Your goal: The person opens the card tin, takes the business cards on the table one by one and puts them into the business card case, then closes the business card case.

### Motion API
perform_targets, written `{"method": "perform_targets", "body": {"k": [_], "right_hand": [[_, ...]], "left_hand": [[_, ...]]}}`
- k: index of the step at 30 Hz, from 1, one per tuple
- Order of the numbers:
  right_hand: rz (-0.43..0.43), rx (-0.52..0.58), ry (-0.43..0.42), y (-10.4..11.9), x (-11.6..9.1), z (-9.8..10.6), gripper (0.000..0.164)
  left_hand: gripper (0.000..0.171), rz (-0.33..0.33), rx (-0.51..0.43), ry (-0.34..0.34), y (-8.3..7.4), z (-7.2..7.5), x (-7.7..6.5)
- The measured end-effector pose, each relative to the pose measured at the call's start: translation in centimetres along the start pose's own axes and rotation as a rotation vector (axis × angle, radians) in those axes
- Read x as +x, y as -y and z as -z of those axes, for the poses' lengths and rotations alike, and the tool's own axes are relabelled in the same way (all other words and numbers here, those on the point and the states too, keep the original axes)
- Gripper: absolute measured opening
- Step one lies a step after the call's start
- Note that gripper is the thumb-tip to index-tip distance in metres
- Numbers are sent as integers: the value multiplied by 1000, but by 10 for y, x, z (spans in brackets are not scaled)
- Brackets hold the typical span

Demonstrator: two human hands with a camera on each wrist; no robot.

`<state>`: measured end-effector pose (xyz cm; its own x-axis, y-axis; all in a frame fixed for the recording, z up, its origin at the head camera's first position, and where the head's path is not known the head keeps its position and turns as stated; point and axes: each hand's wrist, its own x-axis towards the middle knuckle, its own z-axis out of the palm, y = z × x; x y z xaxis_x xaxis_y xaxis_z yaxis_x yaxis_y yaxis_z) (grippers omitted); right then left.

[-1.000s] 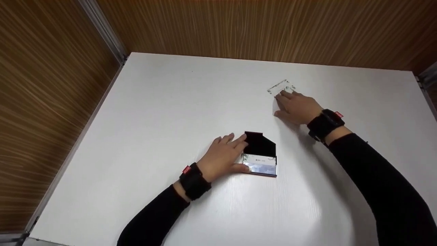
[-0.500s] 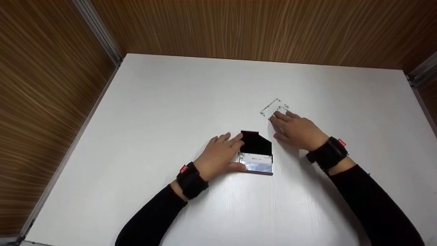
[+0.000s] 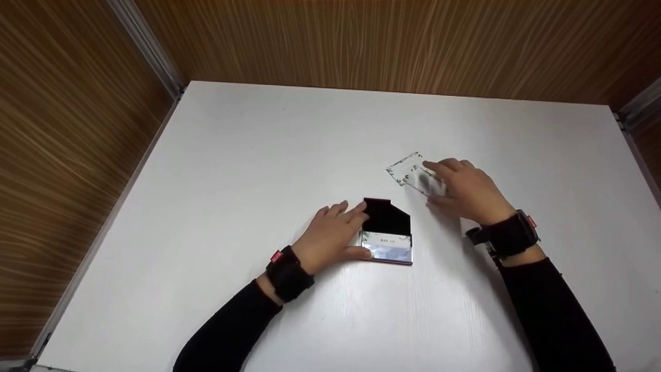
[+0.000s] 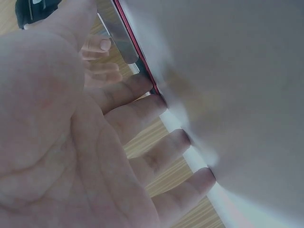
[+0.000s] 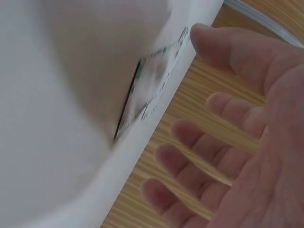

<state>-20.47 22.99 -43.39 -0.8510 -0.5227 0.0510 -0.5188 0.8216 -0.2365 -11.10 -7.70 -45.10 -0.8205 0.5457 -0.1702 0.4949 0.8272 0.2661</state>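
Note:
A card case (image 3: pixel 387 253) lies with its lid (image 3: pixel 387 219) folded back, black inside. A white card (image 3: pixel 384 239) with leaf print and small text shows in its pocket. My left hand (image 3: pixel 330 237) rests at the case's left side, thumb on the front and fingertips by the lid. The left wrist view shows those straight fingers along the case's red edge (image 4: pixel 137 50). Farther back lie two overlapping leaf-bordered cards (image 3: pixel 405 168). Just right of them hovers my right hand (image 3: pixel 472 191), its fingers loosely bent. In the right wrist view its fingers stand apart from the card (image 5: pixel 147 83).
Everything lies on a white table (image 3: pixel 258 155). A wood-grain panel (image 3: pixel 361 46) rises behind the table, and another wood-grain panel (image 3: pixel 67 155) borders its left side. Each wrist carries a black strap (image 3: pixel 508 235).
The right hand slid the cards nearer to the case, then lifted off and drew to the right. More of the second card now shows. My left hand and the case stayed put.

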Motion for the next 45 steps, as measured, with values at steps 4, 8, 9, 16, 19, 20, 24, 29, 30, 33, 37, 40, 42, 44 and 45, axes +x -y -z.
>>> {"method": "perform_targets", "body": {"k": [4,8,9,16,19,20,24,29,30,33,37,40,42,44,45], "right_hand": [[-114,10,51,-3,-1,2,73],[-159,20,70,-3,-1,0,70],[-161,24,65,-3,-1,-1,69],[-144,111,40,-4,2,-4,65],[-112,105,15,-3,2,-5,62],[-101,102,5,-2,2,-6,59],[-56,67,-53,0,2,-5,48],[-29,32,-138,2,1,-3,43],[-26,29,-157,2,1,-3,43],[4,55,-202,4,0,-1,46],[65,141,-250,8,-1,2,46],[102,202,-270,12,-3,4,48],[127,235,-267,15,-4,6,56],[150,249,-260,17,-6,6,67],[162,251,-253,17,-6,6,73]], "left_hand": [[83,9,7,4,0,1,-2],[84,13,14,10,-1,2,-4],[84,12,17,12,-2,2,-3],[83,18,0,14,-4,3,-4],[84,22,0,15,-5,2,-5],[84,22,3,15,-5,2,-5],[84,17,13,13,-6,1,-4],[85,17,13,21,-6,1,-2],[85,18,10,23,-6,0,-2],[84,22,2,25,-7,0,-2],[83,18,11,14,-9,0,-2],[83,10,25,6,-10,1,-2],[83,8,26,7,-10,1,-1],[83,8,25,12,-11,2,-1],[84,9,26,14,-11,2,-1]]}}
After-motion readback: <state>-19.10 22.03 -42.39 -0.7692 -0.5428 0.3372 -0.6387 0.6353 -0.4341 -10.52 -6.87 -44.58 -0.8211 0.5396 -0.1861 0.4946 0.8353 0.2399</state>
